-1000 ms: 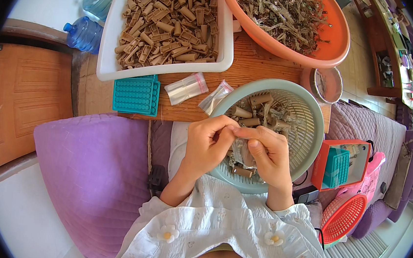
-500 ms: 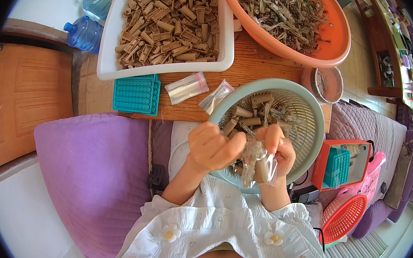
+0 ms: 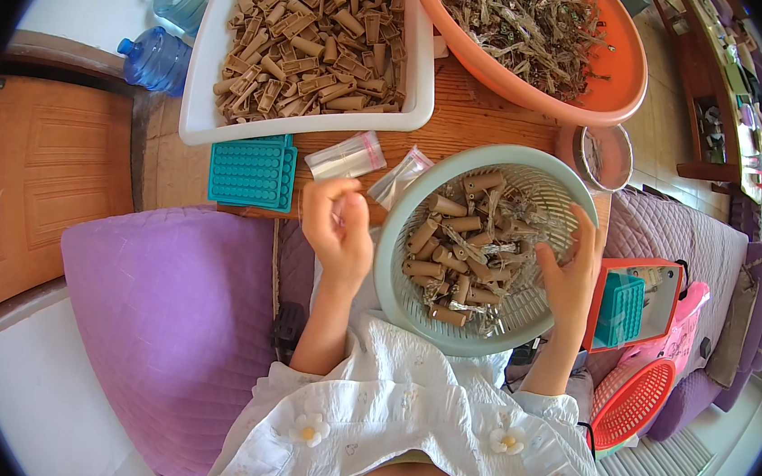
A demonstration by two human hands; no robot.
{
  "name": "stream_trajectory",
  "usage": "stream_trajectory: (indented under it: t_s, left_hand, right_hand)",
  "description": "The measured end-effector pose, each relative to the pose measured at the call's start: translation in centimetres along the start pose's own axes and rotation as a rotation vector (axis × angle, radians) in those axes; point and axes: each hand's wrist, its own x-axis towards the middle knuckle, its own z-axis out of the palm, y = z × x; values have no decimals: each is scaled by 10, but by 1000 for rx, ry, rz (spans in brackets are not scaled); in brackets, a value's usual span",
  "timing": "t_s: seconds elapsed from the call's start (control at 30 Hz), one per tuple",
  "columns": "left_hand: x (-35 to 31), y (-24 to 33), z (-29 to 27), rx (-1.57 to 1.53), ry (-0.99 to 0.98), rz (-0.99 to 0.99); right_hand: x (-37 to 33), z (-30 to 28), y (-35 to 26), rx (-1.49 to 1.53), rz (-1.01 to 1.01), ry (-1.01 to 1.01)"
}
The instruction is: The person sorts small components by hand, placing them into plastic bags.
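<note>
My left hand (image 3: 338,234) is raised left of the grey-green basket (image 3: 386,266). Its fingers curl toward the thumb; what they hold, if anything, I cannot make out. At the basket's right side, my right hand (image 3: 576,269) is open, thumb and fingers apart, with nothing seen in it. Inside the basket lie several brown tube-shaped parts (image 3: 465,225), mixed with crumpled clear plastic wrapping (image 3: 527,228). Just beyond my left hand are a clear plastic packet (image 3: 346,157) with a pink edge and a second such packet (image 3: 400,176).
A white tray (image 3: 416,119) full of brown parts stands at the back left. An orange basin (image 3: 624,96) holds tangled, wrapped pieces. Teal ridged trays (image 3: 249,175) lie at the wooden table's (image 3: 465,109) left edge. A round clear container (image 3: 604,156) stands beyond the basket.
My hands have moved apart from over the basket, the left up and leftward, the right to the rim. The clear bag with a brown part has left their grip.
</note>
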Motion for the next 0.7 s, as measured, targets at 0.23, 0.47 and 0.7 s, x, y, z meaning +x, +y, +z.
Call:
stream_trajectory:
  t_s: [0.23, 0.47, 0.7]
  left_hand:
    - [-1, -30, 1, -93, -224, -507]
    - [-2, -45, 19, 355, -481, -179]
    - [0, -37, 20, 706, -518, -280]
  right_hand:
    - [2, 32, -31, -130, -386, -40]
    - [11, 87, -22, -447, -570, -303]
    - [14, 77, -20, -284, -461, -515]
